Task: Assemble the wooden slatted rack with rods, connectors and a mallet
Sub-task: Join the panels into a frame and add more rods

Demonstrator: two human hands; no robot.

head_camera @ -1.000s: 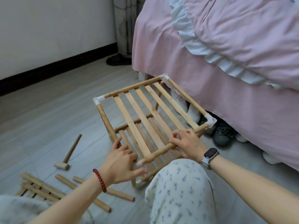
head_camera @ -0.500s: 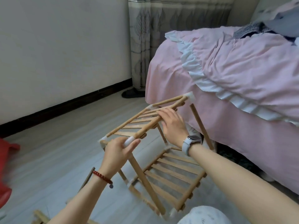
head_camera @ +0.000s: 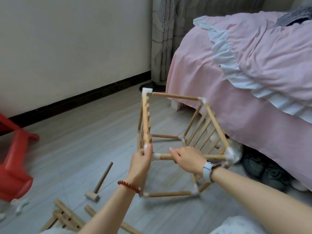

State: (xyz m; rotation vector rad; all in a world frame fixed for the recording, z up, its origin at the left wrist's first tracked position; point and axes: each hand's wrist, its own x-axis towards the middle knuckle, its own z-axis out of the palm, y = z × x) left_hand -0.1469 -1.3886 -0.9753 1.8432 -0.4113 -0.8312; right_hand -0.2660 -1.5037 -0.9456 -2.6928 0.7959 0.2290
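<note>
The partly built wooden rack (head_camera: 175, 97) lies turned on its side on the floor, its two slatted panels upright at left and right, joined by rods and white corner connectors. My left hand (head_camera: 141, 163) grips the near upper corner of the left slatted panel (head_camera: 145, 122). My right hand (head_camera: 187, 157) holds the near top rod (head_camera: 214, 157) between the two panels. The wooden mallet (head_camera: 99, 183) lies on the floor to the left, apart from both hands.
A spare slatted panel (head_camera: 65, 217) and loose rods (head_camera: 91, 211) lie at the bottom left. A red plastic stool (head_camera: 13, 166) stands at the left edge, white connectors (head_camera: 19, 206) below it. The pink-covered bed (head_camera: 244, 98) is close on the right, shoes (head_camera: 265, 171) under it.
The rack has been rolled from standing with its shelves level to lying on its side. Both hands shifted their hold to the near top corner and rod. The view tilted down.
</note>
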